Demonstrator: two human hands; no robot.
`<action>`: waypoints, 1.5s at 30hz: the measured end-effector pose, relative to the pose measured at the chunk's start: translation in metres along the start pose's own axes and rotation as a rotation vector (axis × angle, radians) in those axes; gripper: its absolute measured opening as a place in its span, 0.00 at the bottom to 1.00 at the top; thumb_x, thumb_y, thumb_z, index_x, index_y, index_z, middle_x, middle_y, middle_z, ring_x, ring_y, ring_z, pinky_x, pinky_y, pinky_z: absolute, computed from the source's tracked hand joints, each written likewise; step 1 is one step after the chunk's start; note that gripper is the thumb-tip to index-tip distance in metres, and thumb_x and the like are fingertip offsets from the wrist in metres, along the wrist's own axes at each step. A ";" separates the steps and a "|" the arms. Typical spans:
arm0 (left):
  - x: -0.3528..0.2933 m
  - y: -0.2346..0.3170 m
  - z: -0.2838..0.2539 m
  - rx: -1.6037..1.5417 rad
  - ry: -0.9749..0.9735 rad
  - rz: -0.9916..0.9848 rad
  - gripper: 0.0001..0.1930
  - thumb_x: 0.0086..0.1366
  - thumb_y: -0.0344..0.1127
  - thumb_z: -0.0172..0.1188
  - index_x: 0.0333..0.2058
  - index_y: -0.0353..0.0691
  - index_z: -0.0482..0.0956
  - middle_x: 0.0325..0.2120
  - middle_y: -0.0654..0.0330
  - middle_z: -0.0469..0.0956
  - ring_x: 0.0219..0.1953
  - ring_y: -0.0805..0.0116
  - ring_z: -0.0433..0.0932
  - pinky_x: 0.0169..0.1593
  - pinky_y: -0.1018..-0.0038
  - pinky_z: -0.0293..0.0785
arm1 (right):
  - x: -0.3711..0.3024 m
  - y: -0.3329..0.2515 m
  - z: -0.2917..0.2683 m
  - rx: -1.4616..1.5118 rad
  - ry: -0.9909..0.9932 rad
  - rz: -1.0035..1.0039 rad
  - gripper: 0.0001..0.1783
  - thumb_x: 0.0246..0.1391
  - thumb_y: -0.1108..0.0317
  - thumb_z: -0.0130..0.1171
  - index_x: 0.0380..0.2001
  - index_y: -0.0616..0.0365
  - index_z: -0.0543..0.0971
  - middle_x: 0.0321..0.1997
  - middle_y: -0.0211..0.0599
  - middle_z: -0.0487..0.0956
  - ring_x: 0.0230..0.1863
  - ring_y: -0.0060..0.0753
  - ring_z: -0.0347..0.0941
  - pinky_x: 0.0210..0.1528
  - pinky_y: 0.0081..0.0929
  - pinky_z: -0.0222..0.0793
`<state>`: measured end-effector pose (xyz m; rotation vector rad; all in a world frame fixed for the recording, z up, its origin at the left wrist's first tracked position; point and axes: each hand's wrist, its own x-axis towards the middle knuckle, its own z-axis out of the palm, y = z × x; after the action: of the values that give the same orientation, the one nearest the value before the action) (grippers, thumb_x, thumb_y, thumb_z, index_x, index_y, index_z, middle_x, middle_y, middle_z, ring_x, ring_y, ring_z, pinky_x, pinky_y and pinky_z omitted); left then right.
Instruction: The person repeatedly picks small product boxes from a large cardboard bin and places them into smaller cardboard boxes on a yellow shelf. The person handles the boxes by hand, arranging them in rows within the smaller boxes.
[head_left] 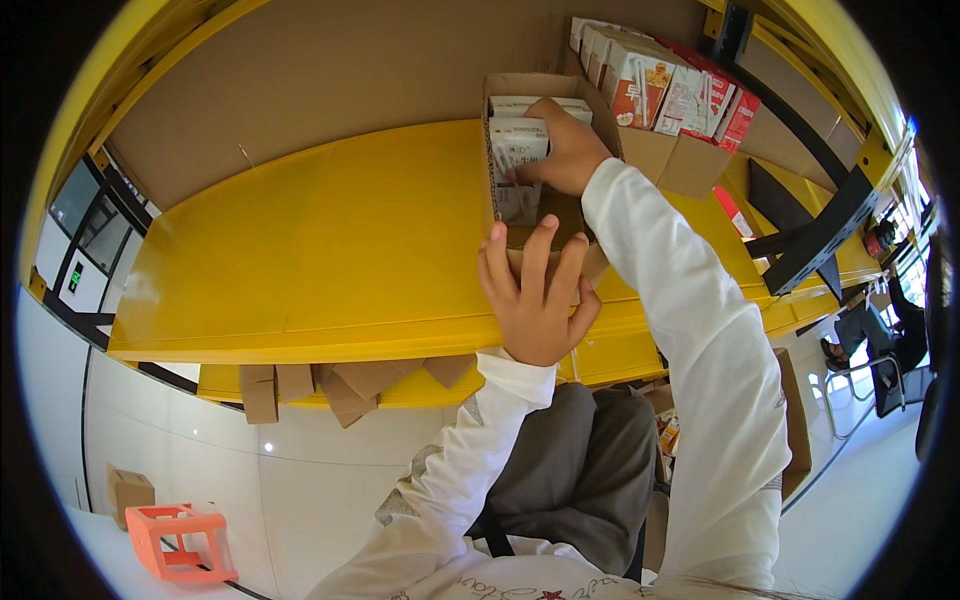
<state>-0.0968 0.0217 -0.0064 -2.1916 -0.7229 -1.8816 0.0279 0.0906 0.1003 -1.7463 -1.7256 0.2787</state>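
Observation:
An open brown cardboard box (497, 85) stands on the yellow shelf, partly filled with white drink cartons that have straws on their sides. My right hand (572, 150) reaches into it from the right, thumb and fingers closed round a white drink carton (518, 148). The lower fingers are hidden behind the hand. At the box's near wall is my left hand (540, 315), its fingers spread and their tips at the rim. Nothing shows in its grasp. The near right part of the box's inside shows bare cardboard.
Right of the box, another cardboard box (697, 165) holds several red and white cartons (640, 88). A black metal brace (825, 230) crosses the right end of the yellow shelf (330, 230). Flattened cardboard (345, 390) lies below. An orange stool (180, 540) stands on the floor; a person sits far right.

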 end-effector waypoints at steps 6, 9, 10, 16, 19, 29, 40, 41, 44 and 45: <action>0.002 0.003 0.000 -0.023 -0.016 0.003 0.21 0.45 0.33 0.56 0.42 0.41 0.73 0.49 0.52 0.65 0.55 0.37 0.53 0.57 0.48 0.51 | -0.002 0.005 0.003 -0.274 0.201 -0.165 0.35 0.31 0.67 0.70 0.45 0.60 0.66 0.46 0.51 0.68 0.49 0.51 0.66 0.52 0.35 0.64; 0.001 0.003 0.000 -0.039 -0.015 0.003 0.21 0.44 0.33 0.56 0.42 0.41 0.73 0.49 0.51 0.64 0.55 0.37 0.53 0.57 0.47 0.50 | -0.004 0.001 0.007 -0.283 0.256 -0.122 0.36 0.32 0.67 0.70 0.46 0.59 0.64 0.47 0.51 0.66 0.49 0.54 0.66 0.53 0.37 0.63; 0.001 0.002 0.000 -0.043 -0.014 0.004 0.21 0.44 0.33 0.56 0.42 0.40 0.73 0.49 0.51 0.64 0.55 0.36 0.53 0.57 0.47 0.50 | -0.005 -0.001 0.009 -0.282 0.278 -0.109 0.36 0.32 0.67 0.69 0.47 0.59 0.64 0.47 0.51 0.65 0.49 0.54 0.66 0.53 0.38 0.63; 0.000 -0.003 -0.001 -0.068 0.003 0.020 0.20 0.45 0.33 0.55 0.41 0.38 0.72 0.49 0.48 0.64 0.55 0.36 0.53 0.58 0.46 0.48 | -0.009 -0.017 0.007 -0.501 0.218 -0.137 0.36 0.35 0.69 0.67 0.49 0.62 0.62 0.51 0.54 0.62 0.51 0.57 0.64 0.52 0.39 0.65; -0.001 0.000 0.002 -0.094 -0.008 0.025 0.20 0.46 0.33 0.55 0.41 0.38 0.72 0.49 0.48 0.63 0.55 0.36 0.53 0.58 0.45 0.47 | -0.006 -0.011 0.010 -0.568 0.203 -0.190 0.35 0.37 0.70 0.66 0.49 0.64 0.61 0.53 0.54 0.62 0.51 0.57 0.64 0.51 0.39 0.66; 0.006 -0.008 0.003 0.002 0.013 0.209 0.24 0.57 0.52 0.50 0.45 0.39 0.70 0.48 0.47 0.64 0.54 0.42 0.57 0.58 0.45 0.44 | -0.124 0.035 -0.091 -0.467 0.414 -0.716 0.15 0.47 0.61 0.54 0.38 0.55 0.77 0.40 0.42 0.75 0.44 0.45 0.70 0.47 0.36 0.66; 0.005 0.003 0.010 0.116 0.011 0.340 0.26 0.60 0.49 0.55 0.50 0.36 0.67 0.49 0.46 0.65 0.53 0.47 0.60 0.56 0.53 0.53 | -0.438 0.317 -0.078 0.101 0.896 0.585 0.11 0.52 0.64 0.55 0.30 0.63 0.77 0.22 0.38 0.79 0.24 0.26 0.77 0.30 0.22 0.70; 0.002 -0.001 0.012 0.114 0.016 0.325 0.26 0.60 0.48 0.56 0.50 0.35 0.67 0.49 0.46 0.64 0.52 0.47 0.60 0.56 0.54 0.53 | -0.463 0.356 -0.057 0.160 0.876 0.704 0.12 0.50 0.64 0.56 0.29 0.64 0.77 0.23 0.38 0.79 0.25 0.27 0.77 0.30 0.22 0.70; -0.002 -0.001 0.017 0.174 0.046 0.310 0.26 0.59 0.45 0.57 0.49 0.32 0.66 0.49 0.45 0.63 0.52 0.49 0.60 0.56 0.56 0.54 | -0.535 0.446 0.013 0.202 0.918 1.018 0.11 0.49 0.64 0.55 0.27 0.63 0.78 0.21 0.38 0.79 0.24 0.29 0.77 0.30 0.24 0.70; -0.002 -0.002 0.014 0.231 0.056 0.315 0.26 0.59 0.45 0.58 0.49 0.31 0.65 0.49 0.45 0.63 0.52 0.49 0.61 0.56 0.57 0.55 | -0.540 0.456 0.030 0.310 0.920 1.282 0.12 0.49 0.64 0.54 0.28 0.63 0.78 0.21 0.40 0.79 0.24 0.29 0.77 0.30 0.25 0.71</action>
<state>-0.0858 0.0287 -0.0117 -1.9680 -0.5187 -1.6099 0.3218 -0.3744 -0.3450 -2.0036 0.1817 0.1898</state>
